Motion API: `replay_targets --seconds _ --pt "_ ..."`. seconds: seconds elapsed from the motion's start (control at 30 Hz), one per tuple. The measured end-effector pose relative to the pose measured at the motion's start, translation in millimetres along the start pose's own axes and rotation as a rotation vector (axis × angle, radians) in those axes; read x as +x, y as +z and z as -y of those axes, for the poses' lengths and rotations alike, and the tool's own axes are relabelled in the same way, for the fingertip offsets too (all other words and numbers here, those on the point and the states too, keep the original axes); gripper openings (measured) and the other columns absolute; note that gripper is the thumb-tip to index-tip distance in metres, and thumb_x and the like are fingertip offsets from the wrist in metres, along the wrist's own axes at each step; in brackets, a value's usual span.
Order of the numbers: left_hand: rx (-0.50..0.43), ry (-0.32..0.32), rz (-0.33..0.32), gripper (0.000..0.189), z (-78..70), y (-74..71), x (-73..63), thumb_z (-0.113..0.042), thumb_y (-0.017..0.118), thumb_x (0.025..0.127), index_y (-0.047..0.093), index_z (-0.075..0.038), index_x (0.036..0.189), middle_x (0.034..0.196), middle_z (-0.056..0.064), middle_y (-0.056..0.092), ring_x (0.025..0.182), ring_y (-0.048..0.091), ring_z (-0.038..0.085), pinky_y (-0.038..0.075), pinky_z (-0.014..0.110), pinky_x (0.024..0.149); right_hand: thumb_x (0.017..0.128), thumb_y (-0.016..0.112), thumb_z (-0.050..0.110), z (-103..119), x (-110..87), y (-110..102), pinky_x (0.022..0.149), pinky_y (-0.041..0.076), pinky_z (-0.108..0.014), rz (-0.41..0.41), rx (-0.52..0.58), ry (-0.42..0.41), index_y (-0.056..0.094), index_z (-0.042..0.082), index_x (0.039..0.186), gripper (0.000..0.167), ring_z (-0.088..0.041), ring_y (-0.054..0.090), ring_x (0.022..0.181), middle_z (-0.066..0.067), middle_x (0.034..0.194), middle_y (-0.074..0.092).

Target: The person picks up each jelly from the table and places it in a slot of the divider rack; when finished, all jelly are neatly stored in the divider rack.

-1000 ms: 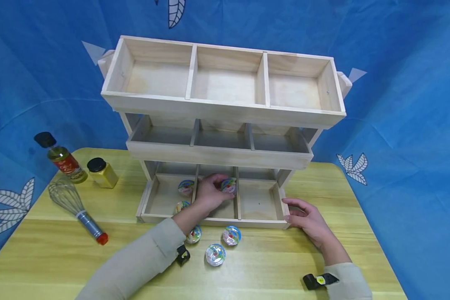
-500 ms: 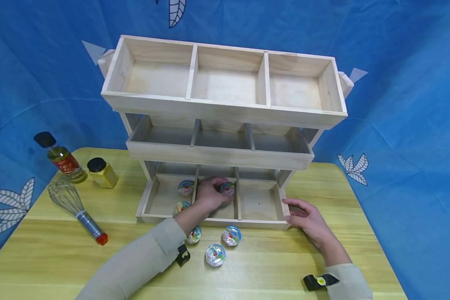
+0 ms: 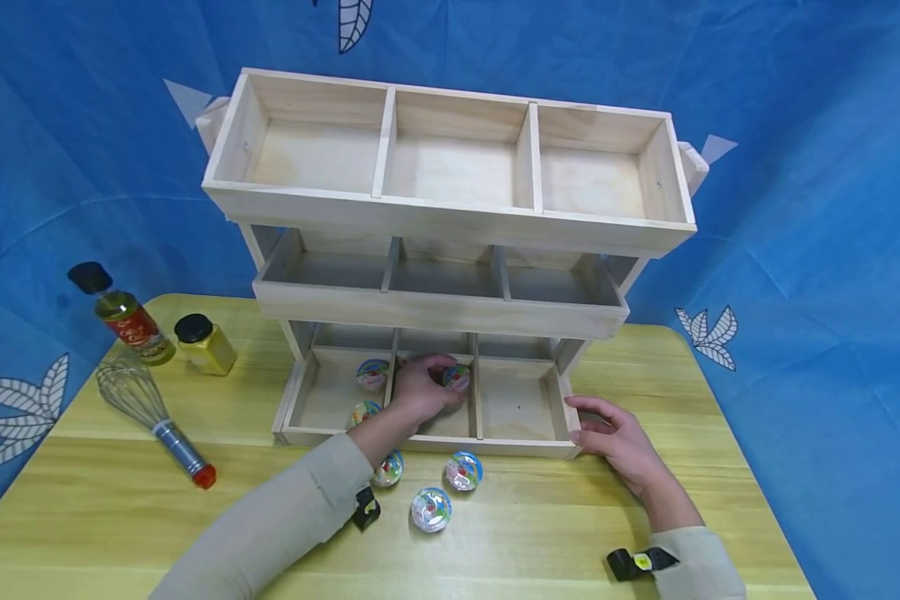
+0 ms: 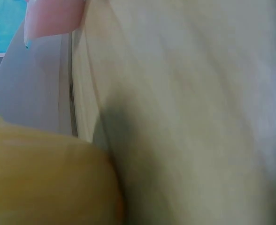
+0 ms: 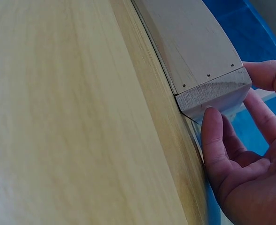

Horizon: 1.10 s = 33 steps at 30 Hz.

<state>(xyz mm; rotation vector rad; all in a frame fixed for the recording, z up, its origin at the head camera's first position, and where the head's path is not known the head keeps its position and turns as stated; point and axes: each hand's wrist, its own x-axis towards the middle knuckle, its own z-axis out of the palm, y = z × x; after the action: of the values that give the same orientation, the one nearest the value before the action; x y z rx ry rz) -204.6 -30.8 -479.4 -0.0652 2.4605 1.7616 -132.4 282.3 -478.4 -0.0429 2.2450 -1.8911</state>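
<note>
At the far left, the oil bottle, the whisk and the yellow jar are just where they were a second ago, none of them touched. Next along is the wooden rack. Two cups stand in the left compartment of its lowest tray: a rear cup and a front cup partly behind the left forearm. They have not shifted either.

The one real change is in the middle compartment. The left hand has its fingers and thumb clamped on the held cup, which sits slightly lower in the head view than a second ago, near the right-hand divider. My reading is that the cup is being settled there and the placing is almost done, though not finished while the grip lasts. Whether its base touches the tray floor I cannot tell (the left wrist view is mostly blurred wood).

In front of the tray, on the surface, three loose cups are unmoved: a half-hidden cup beside the sleeve, a near cup and a right-hand cup. So the count outside the rack is unchanged.

Farthest right, the right hand has its fingers curved round the tray's end corner, in the same place as before; I judge it is steadying the rack.
</note>
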Motion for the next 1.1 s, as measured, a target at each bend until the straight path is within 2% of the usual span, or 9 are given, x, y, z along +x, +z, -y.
replay_targets --seconds 0.27,0.43,0.57,0.77,0.93,1.1 --pt "0.000 -0.011 0.033 0.063 -6.6 -8.2 -3.4 0.000 0.091 0.060 0.067 -0.005 0.118 0.105 0.007 0.064 0.099 0.059 0.027 0.052 0.038 0.089 0.087 0.073 -0.001 2 1.3 1 0.081 0.057 -0.031 0.009 -0.004 -0.004 0.053 -0.005 0.138 0.055 -0.028 0.059 0.107 -0.025 0.139 0.046" --pt "0.002 -0.023 0.062 0.068 -11.8 -20.6 -9.4 0.000 0.090 0.061 0.064 -0.005 0.123 0.114 0.010 0.063 0.104 0.058 0.028 0.053 0.039 0.090 0.087 0.073 -0.001 2 1.7 2 0.082 0.056 -0.031 0.007 -0.002 0.004 0.053 -0.005 0.138 0.055 -0.031 0.059 0.109 -0.026 0.140 0.045" --pt "-0.044 -0.007 0.076 0.070 -15.9 -32.3 -15.9 0.001 0.089 0.062 0.061 -0.003 0.127 0.119 0.015 0.061 0.107 0.057 0.031 0.051 0.041 0.092 0.087 0.073 0.000 2 1.3 2 0.082 0.056 -0.031 0.004 -0.005 0.007 0.053 -0.004 0.139 0.055 -0.030 0.059 0.109 -0.025 0.141 0.045" --pt "-0.140 0.056 0.102 0.067 -19.1 -51.7 -30.3 0.006 0.086 0.065 0.061 0.001 0.128 0.123 0.021 0.060 0.113 0.058 0.039 0.051 0.041 0.094 0.087 0.073 -0.001 1 1.6 1 0.081 0.057 -0.031 0.006 -0.002 -0.006 0.053 -0.005 0.138 0.055 -0.026 0.060 0.106 -0.025 0.140 0.045" --pt "-0.218 0.071 0.119 0.065 -18.3 -68.7 -44.4 0.012 0.081 0.067 0.059 0.003 0.128 0.125 0.024 0.057 0.115 0.055 0.043 0.054 0.039 0.089 0.087 0.073 0.000 -1 1.6 0 0.080 0.057 -0.032 0.005 0.003 -0.002 0.053 -0.005 0.137 0.055 -0.027 0.060 0.106 -0.024 0.139 0.046" --pt "-0.247 0.090 0.117 0.063 -18.4 -83.0 -60.0 0.015 0.079 0.068 0.060 0.004 0.127 0.125 0.022 0.059 0.116 0.054 0.045 0.053 0.042 0.093 0.086 0.074 0.000 -3 0.9 0 0.081 0.057 -0.033 -0.001 0.010 -0.001 0.053 -0.005 0.137 0.055 -0.029 0.060 0.107 -0.026 0.139 0.045"
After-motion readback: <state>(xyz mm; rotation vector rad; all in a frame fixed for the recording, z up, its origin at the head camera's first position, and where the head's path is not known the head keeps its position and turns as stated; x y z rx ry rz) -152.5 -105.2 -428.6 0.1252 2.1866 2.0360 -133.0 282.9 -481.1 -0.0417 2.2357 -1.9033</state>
